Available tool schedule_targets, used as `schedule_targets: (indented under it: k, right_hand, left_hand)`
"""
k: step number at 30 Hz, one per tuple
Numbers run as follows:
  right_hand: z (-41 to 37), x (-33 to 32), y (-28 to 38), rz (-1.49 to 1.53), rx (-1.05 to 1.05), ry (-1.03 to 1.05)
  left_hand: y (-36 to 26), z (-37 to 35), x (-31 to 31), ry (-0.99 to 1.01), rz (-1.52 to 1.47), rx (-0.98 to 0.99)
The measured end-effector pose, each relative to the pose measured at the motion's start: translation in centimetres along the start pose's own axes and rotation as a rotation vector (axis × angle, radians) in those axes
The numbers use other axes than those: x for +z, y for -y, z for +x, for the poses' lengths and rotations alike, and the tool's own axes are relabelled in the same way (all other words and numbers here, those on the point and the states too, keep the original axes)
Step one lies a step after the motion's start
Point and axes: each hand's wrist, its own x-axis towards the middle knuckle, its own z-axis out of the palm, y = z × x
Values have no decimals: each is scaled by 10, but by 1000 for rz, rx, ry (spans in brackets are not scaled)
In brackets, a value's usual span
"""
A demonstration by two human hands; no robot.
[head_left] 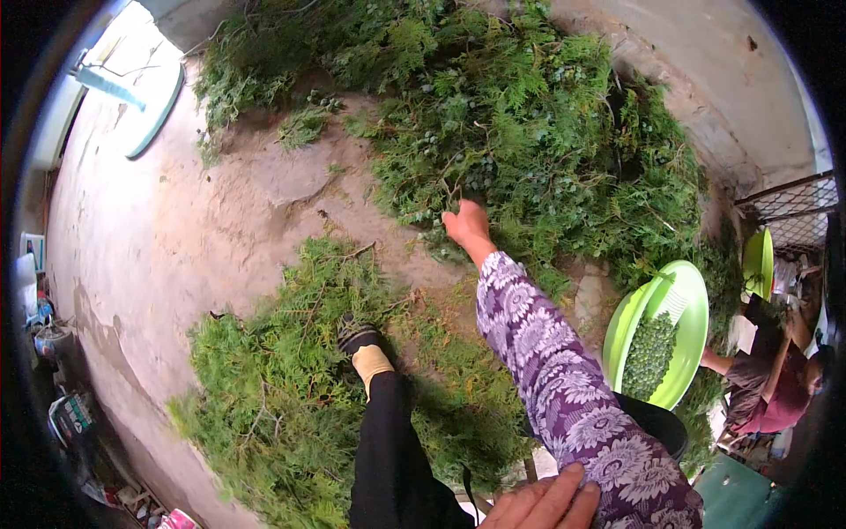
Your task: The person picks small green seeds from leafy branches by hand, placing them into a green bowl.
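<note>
My right hand, at the end of a purple floral sleeve, reaches the lower edge of a large pile of leafy green branches. Its fingers are closed on a twig of a branch there, with small round bluish-green cones close by. Near the bottom edge my left hand lies with its fingers stretched out against the purple sleeve; its wrist is out of frame. A second heap of green branches spreads around my dark shoe.
A light green basin holding many small green cones stands at the right, over a dark bucket. Another person is at the far right. A pale blue fan stands upper left; assorted items line the left edge.
</note>
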Motion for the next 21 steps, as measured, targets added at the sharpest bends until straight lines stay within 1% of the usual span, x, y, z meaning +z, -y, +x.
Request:
schedule_targets:
  k: [2,3,5,7,9,11,13,14,15,16,17,18,19,20,21]
  right_hand:
    - [-2,14,-27,204,-99,-35]
    - [-13,7,-30,203,-100,-38]
    - [-46,-11,-35,374,-20,74]
    - [-66,-20,-54,405,-22,75]
    - [-88,-33,-71,437,-31,75]
    - [-109,-51,-83,384,-83,78]
    - [-119,-69,-99,330,-108,83]
    - [-123,-78,-105,271,-123,102]
    - [-131,-92,-105,269,-125,87]
    - [-142,-112,-102,297,-132,122]
    - [-155,-130,-100,325,-139,158]
    - [-167,-148,-96,324,-142,143]
    - [-179,-166,-92,392,-131,137]
    - [-190,-181,-89,461,-122,130]
    - [-199,-194,-91,461,-130,111]
  left_hand:
    - [-1,1,1,0,3,3]
    - [-2,1,1,1,8,11]
    - [-4,1,0,23,31,33]
    - [-8,1,3,45,52,62]
    - [-10,2,11,24,100,51]
    - [-11,3,17,20,91,44]
    - [-10,3,21,7,251,64]
    - [-8,4,22,3,250,79]
    - [-5,5,23,56,234,13]
    - [-2,6,25,108,217,-52]
    - [0,6,27,107,211,-38]
    - [2,7,29,57,187,-34]
    - [4,8,31,6,164,-29]
    - [6,9,33,1,163,-11]
    - [7,11,35,-15,171,-12]
